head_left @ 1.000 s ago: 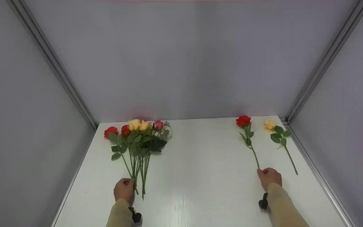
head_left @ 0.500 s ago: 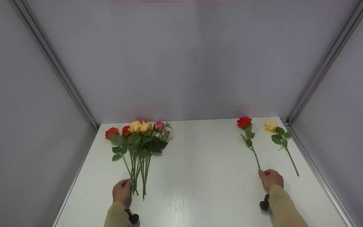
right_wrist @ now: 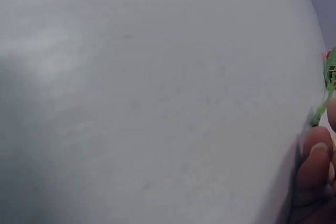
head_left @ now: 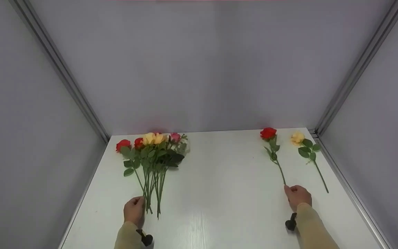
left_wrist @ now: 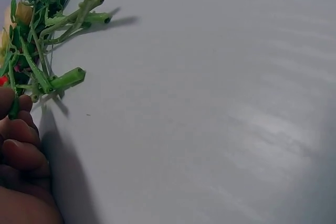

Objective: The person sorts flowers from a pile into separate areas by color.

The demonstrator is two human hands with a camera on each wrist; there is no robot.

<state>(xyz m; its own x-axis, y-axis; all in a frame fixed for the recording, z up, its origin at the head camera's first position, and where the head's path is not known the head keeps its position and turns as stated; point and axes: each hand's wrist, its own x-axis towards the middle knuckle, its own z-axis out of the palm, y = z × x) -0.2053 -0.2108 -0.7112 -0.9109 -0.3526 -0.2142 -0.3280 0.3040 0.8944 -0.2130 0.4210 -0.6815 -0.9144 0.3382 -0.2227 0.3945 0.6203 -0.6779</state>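
A bunch of roses (head_left: 159,155) lies at the table's left, with red, yellow and pink heads pointing away from me and green stems fanning toward me. My left hand (head_left: 134,210) is at its lower left edge. The thumb and finger pinch the end of one green stem (left_wrist: 14,109), while other cut stem ends stick out beside them. Over on the right, a single red rose (head_left: 268,134) lies with its stem toward me. My right hand (head_left: 298,197) pinches the lower end of that stem (right_wrist: 319,113) between thumb and fingers.
A single yellow rose (head_left: 297,138) lies right of the red one, its stem slanting toward me. The white table (head_left: 216,186) is enclosed by grey panels (head_left: 199,69) at the back and both sides. Metal rails (head_left: 354,193) run along the edges.
My left hand has shifted slightly left along the lower stems of the bunch. The right hand and the red rose stay in place. The head view has moved a little.
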